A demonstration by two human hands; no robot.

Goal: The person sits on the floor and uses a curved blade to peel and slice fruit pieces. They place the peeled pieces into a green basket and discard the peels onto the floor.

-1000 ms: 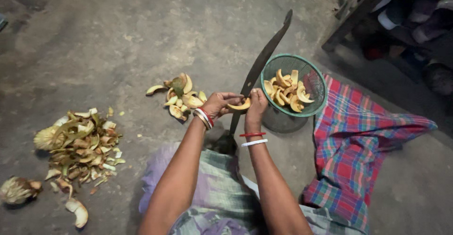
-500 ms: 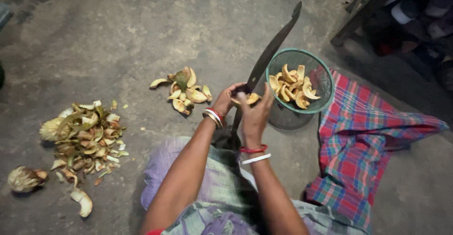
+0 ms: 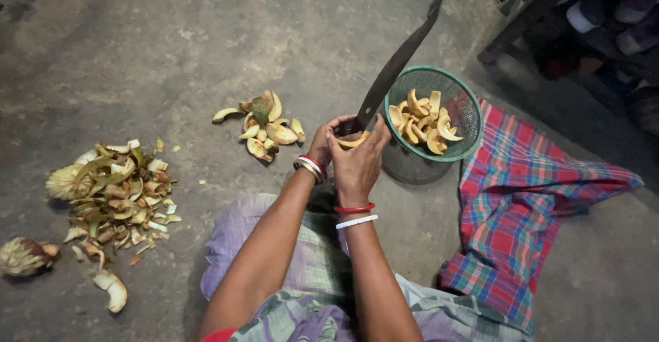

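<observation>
A curved yellow fruit slice point(image 3: 354, 141) is being pressed against the long dark upright blade point(image 3: 395, 67), which is standing fixed so both hands are free to guide the piece. The right hand point(image 3: 357, 163) is closing its fingers over the slice; the left hand point(image 3: 327, 143) is pinching its near end. The green mesh basket point(image 3: 461, 112) of cut slices is sitting just beside, within reach. Discarded peels point(image 3: 264, 128) are lying apart, leftward.

Dim grey earthen floor point(image 3: 137, 54); dark wooden furniture point(image 3: 522, 13) top right.
</observation>
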